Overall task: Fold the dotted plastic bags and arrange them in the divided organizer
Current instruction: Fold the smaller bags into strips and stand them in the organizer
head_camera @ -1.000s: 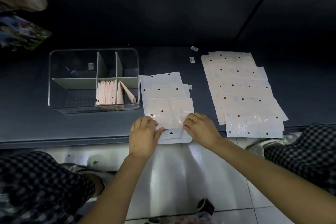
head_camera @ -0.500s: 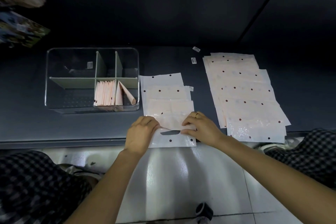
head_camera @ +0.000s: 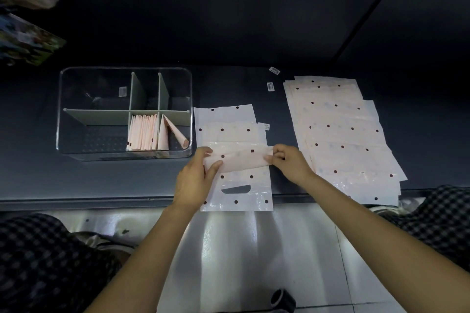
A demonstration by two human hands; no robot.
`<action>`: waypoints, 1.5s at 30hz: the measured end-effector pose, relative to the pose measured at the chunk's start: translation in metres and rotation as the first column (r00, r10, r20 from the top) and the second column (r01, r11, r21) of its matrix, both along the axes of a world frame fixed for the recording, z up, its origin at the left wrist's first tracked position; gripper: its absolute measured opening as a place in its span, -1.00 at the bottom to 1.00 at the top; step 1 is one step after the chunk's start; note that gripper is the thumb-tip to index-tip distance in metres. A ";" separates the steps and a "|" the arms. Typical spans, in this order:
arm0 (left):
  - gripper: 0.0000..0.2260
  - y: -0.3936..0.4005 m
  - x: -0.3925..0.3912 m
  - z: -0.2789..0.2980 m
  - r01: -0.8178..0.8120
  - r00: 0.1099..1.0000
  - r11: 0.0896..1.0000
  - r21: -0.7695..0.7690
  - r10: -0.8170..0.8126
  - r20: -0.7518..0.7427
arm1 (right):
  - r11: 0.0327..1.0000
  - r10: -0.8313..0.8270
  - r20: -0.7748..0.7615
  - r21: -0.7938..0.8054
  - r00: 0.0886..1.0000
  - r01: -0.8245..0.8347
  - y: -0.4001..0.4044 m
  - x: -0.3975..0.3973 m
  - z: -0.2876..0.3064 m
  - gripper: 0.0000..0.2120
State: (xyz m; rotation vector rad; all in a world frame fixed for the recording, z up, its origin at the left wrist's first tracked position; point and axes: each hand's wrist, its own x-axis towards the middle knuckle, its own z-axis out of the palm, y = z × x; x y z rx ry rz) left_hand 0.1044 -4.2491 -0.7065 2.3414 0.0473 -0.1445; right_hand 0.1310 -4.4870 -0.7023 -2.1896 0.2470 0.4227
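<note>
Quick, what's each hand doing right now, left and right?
Left hand: pinching the left end of the folded bag strip.
Right hand: pinching the strip's right end.

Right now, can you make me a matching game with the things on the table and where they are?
Things:
1. folded bags
2. big pile of flat dotted bags
3. bag being folded
4. two small labels

Places:
A. pinched between both hands
B. standing inside the clear organizer
C. far right of the table
D. on the bare table, behind the bags

Pairs: 1-B, 2-C, 3-A, 4-D
</note>
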 end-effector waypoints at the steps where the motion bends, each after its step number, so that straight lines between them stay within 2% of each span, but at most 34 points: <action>1: -0.70 -0.003 -0.002 0.002 -0.038 0.999 0.999 -0.011 0.038 0.019 | 0.999 -0.004 -0.023 -0.034 1.000 0.003 0.002 0.004 0.000 -0.80; 4: -0.61 -0.019 -0.015 0.004 -0.086 0.972 0.992 0.095 0.062 0.228 | 0.991 -0.011 -0.059 -0.135 0.998 0.003 0.007 0.013 -0.001 -0.76; 6: -0.61 -0.032 -0.021 0.003 0.030 0.949 0.982 0.188 -0.088 0.304 | 0.986 -0.019 -0.071 -0.166 0.997 0.007 0.009 0.016 0.000 -0.66; 7: -0.59 -0.038 -0.023 0.000 0.145 0.939 0.957 0.249 -0.213 0.270 | 0.985 -0.021 -0.082 -0.174 0.996 0.006 0.009 0.017 0.000 -0.64; 9: -0.48 -0.043 -0.025 -0.010 0.335 0.910 0.857 0.391 -0.402 0.103 | 0.982 -0.020 -0.099 -0.191 0.995 0.000 0.009 0.019 0.001 -0.67; 11: -0.37 -0.039 -0.025 -0.022 0.407 0.896 0.765 0.499 -0.441 -0.055 | 0.980 -0.024 -0.101 -0.197 0.995 0.004 0.010 0.020 -0.001 -0.72; 13: -0.35 -0.030 -0.024 -0.030 0.442 0.882 0.686 0.578 -0.449 -0.141 | 0.982 -0.035 -0.099 -0.190 0.995 0.016 0.010 0.021 -0.002 -0.72; 15: -0.38 -0.025 -0.023 -0.030 0.478 0.861 0.639 0.602 -0.476 -0.179 | 0.980 -0.036 -0.097 -0.200 0.995 0.016 0.010 0.021 -0.004 -0.71; 18: -0.42 -0.024 -0.023 -0.028 0.503 0.845 0.612 0.610 -0.497 -0.198 | 0.968 -0.075 -0.042 -0.244 0.996 0.063 0.015 0.018 -0.006 -0.87; 20: -0.42 -0.025 -0.023 -0.028 0.505 0.842 0.608 0.613 -0.503 -0.195 | 0.935 -0.071 0.124 -0.337 0.990 0.109 0.020 0.012 -0.007 -0.73; 22: -0.42 -0.024 -0.022 -0.028 0.505 0.841 0.611 0.609 -0.508 -0.187 | 0.906 0.063 0.261 -0.419 0.963 0.054 0.025 0.010 -0.006 -0.62; 23: -0.42 -0.023 -0.022 -0.028 0.506 0.840 0.615 0.605 -0.510 -0.185 | 0.895 0.147 0.266 -0.446 0.953 -0.014 0.027 0.011 -0.005 -0.61; 25: -0.42 -0.022 -0.023 -0.028 0.509 0.839 0.623 0.595 -0.514 -0.180 | 0.842 0.297 0.170 -0.512 0.940 -0.173 0.029 0.018 -0.001 -0.63; 27: -0.41 -0.022 -0.022 -0.028 0.508 0.840 0.636 0.581 -0.515 -0.170 | 0.786 0.376 0.050 -0.546 0.925 -0.290 0.028 0.027 0.003 -0.65; 33: -0.41 -0.020 -0.020 -0.025 0.517 0.841 0.673 0.528 -0.514 -0.168 | 0.703 0.425 -0.193 -0.545 0.884 -0.457 0.027 0.048 0.012 -0.66; 36: -0.43 -0.020 -0.018 -0.022 0.524 0.842 0.688 0.502 -0.508 -0.183 | 0.666 0.440 -0.230 -0.565 0.868 -0.487 0.029 0.051 0.014 -0.73; 40: -0.51 -0.021 -0.017 -0.017 0.471 0.877 0.757 0.453 -0.455 -0.151 | 0.712 0.448 -0.212 -0.503 0.868 -0.490 0.032 0.043 0.020 -0.80; 43: -0.55 -0.024 -0.019 -0.012 0.425 0.890 0.784 0.453 -0.453 -0.052 | 0.835 0.364 -0.243 -0.343 0.899 -0.431 0.030 0.026 0.029 -0.83; 45: -0.57 -0.026 -0.024 -0.010 0.408 0.891 0.802 0.436 -0.454 0.002 | 0.914 0.255 -0.266 -0.248 0.930 -0.321 0.029 0.008 0.031 -0.81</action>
